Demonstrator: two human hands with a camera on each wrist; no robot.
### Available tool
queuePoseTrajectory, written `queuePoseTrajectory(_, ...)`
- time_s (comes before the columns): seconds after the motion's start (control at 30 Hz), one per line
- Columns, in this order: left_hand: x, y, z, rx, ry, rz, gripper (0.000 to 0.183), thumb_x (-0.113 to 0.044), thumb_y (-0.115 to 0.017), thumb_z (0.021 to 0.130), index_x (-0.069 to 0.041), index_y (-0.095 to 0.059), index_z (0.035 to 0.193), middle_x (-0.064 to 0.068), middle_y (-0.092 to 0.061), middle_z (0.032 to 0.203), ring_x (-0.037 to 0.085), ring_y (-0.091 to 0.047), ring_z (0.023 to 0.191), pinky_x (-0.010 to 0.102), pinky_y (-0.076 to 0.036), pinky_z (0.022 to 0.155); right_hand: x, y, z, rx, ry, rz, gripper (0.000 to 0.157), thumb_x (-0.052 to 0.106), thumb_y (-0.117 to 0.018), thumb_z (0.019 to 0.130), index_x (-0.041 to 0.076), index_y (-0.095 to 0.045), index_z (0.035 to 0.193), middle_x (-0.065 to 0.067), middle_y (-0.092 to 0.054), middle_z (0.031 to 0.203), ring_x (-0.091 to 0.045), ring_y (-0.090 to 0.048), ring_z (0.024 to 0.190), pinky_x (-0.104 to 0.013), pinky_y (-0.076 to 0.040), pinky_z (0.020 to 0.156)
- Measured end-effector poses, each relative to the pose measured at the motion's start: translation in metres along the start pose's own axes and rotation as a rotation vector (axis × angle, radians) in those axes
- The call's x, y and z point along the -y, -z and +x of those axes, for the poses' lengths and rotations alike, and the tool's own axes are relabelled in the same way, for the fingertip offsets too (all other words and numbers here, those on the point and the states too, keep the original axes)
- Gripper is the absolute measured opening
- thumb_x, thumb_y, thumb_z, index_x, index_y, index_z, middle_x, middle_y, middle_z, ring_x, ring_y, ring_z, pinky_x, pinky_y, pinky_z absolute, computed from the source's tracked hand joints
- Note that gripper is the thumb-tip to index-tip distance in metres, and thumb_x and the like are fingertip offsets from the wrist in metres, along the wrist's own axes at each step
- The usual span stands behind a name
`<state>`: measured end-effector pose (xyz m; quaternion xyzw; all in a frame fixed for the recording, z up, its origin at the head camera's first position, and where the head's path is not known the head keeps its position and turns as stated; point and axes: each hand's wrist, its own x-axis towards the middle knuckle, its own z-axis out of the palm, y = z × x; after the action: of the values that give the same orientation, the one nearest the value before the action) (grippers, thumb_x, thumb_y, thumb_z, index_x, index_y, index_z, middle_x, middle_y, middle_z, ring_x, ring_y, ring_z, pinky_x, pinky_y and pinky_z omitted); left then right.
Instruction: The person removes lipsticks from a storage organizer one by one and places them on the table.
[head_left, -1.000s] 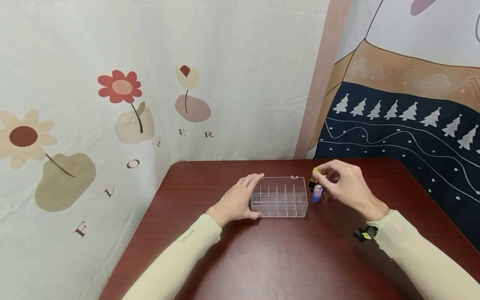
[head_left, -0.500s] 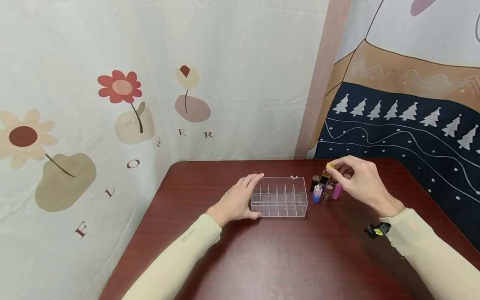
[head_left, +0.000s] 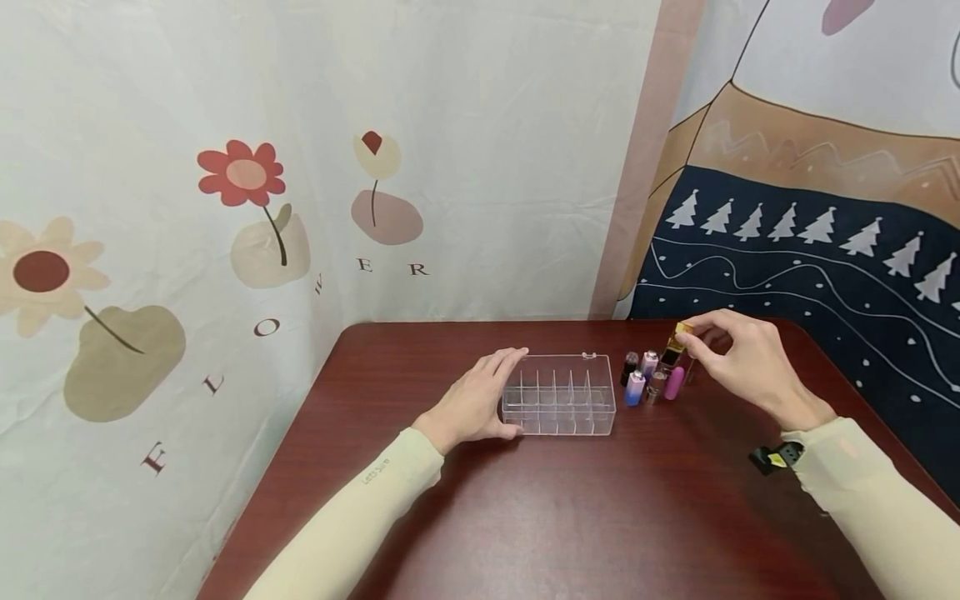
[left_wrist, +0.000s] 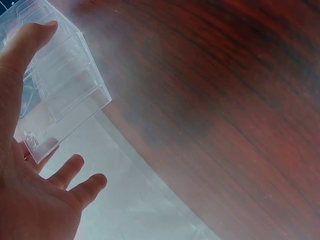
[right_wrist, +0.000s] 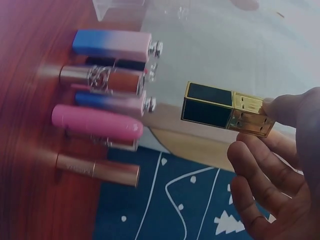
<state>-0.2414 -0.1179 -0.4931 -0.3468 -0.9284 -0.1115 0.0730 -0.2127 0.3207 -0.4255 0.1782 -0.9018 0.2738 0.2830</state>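
Observation:
My left hand (head_left: 472,400) holds the left end of a clear compartment box (head_left: 558,404), thumb at the near side and fingers at the far side. In the left wrist view, the thumb lies over the box's (left_wrist: 75,92) clear wall. With thumb and fingertips, my right hand (head_left: 742,358) pinches the gold end of a black-and-gold lipstick (right_wrist: 207,105), its black end pointing away from the hand. It is held up beside a cluster of standing lipsticks, among them a blue-and-pink one (head_left: 634,389), a magenta one (head_left: 674,384) and a rose-gold one (right_wrist: 97,169).
The cluster stands just right of the box on the dark red wooden table (head_left: 555,517). A dark-capped tube (head_left: 629,367) and a clear-and-brown tube (right_wrist: 122,81) are also in it. Printed cloth (head_left: 487,167) hangs behind the table's far edge.
My right hand has moved to the right with the black-and-gold lipstick, from the cluster's left side to its right side, uncovering more tubes. The left hand and box have stayed put.

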Motion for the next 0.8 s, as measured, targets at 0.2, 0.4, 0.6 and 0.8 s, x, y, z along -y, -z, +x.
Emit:
queuePoseTrajectory(0.2, -0.001, 0.001, 0.0, 0.003, 0.001, 0.001, 0.138, -0.049, -0.108, 0.079, -0.014, -0.025, 0.184, 0.012, -0.046, 0.18, 0.039, -0.057, 0.161, 0.049, -0.053, 0.135, -0.008, 0.005, -0.003, -0.004, -0.029, 0.0, 0.019, 0.014, -0.093, 0.1, 0.011, -0.087, 0.117, -0.006, -0.086, 0.096, 0.008, -0.065, 0.078, -0.003, -0.05, 0.07)
queuePoseTrajectory(0.4, 0.0, 0.0, 0.001, -0.004, -0.001, 0.006, 0.138, -0.049, -0.108, 0.078, -0.014, -0.025, 0.184, 0.012, -0.047, 0.18, 0.039, -0.057, 0.16, 0.049, -0.054, 0.135, -0.017, 0.008, -0.007, -0.002, -0.031, -0.023, 0.018, 0.015, -0.093, 0.1, 0.012, -0.088, 0.117, -0.007, -0.086, 0.099, 0.009, -0.062, 0.079, -0.003, -0.052, 0.072)
queuePoseTrajectory(0.6, -0.001, 0.0, 0.0, -0.009, -0.004, 0.005, 0.139, -0.05, -0.108, 0.078, -0.014, -0.026, 0.183, 0.013, -0.048, 0.179, 0.039, -0.058, 0.16, 0.049, -0.054, 0.134, -0.024, 0.011, -0.011, 0.018, -0.039, -0.027, 0.017, 0.016, -0.092, 0.101, 0.012, -0.087, 0.117, -0.008, -0.086, 0.1, 0.012, -0.061, 0.08, -0.001, -0.049, 0.073)
queuePoseTrajectory(0.8, -0.001, 0.001, -0.001, -0.012, -0.004, 0.005, 0.138, -0.05, -0.108, 0.079, -0.012, -0.026, 0.183, 0.014, -0.048, 0.179, 0.039, -0.057, 0.161, 0.049, -0.053, 0.135, -0.031, 0.012, -0.014, 0.023, -0.046, -0.025, 0.017, 0.015, -0.092, 0.1, 0.011, -0.087, 0.116, -0.009, -0.086, 0.098, 0.012, -0.061, 0.079, -0.002, -0.048, 0.07)
